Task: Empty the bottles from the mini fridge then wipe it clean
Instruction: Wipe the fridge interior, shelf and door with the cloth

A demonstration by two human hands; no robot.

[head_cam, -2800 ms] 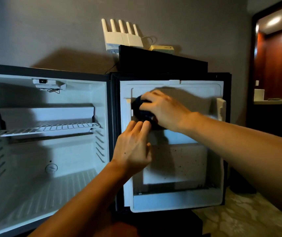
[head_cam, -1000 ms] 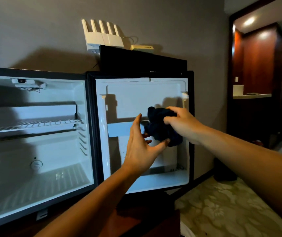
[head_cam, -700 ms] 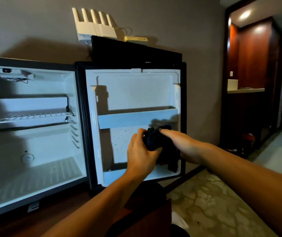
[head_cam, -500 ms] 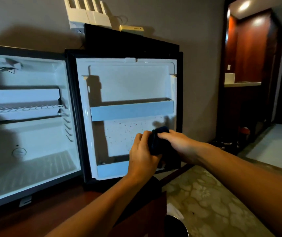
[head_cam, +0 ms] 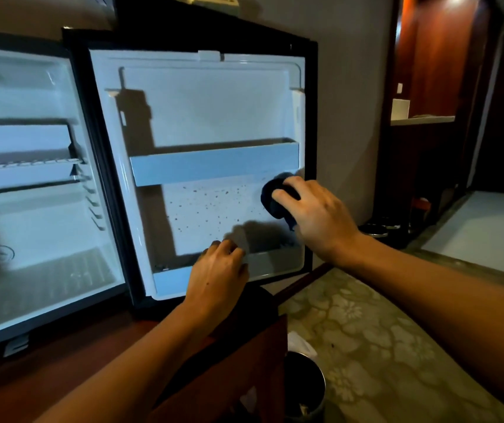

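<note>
Now wiping the speckled lower door panel [head_cam: 211, 215].
Left hand [head_cam: 218, 274] is resting, fingers curled, on the door's bottom shelf rim [head_cam: 272, 261]; right hand [head_cam: 314, 215] is pressing the dark cloth [head_cam: 270, 195] at the panel's right edge, so specks are lying leftward.

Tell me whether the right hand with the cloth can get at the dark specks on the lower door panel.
Probably yes. The right hand presses the cloth at the panel's right edge; the specks lie just beside it, uncovered, and the left hand sits lower.

Right hand [head_cam: 317, 218] presses dark cloth [head_cam: 275, 196] on fridge door [head_cam: 208, 117].
</note>
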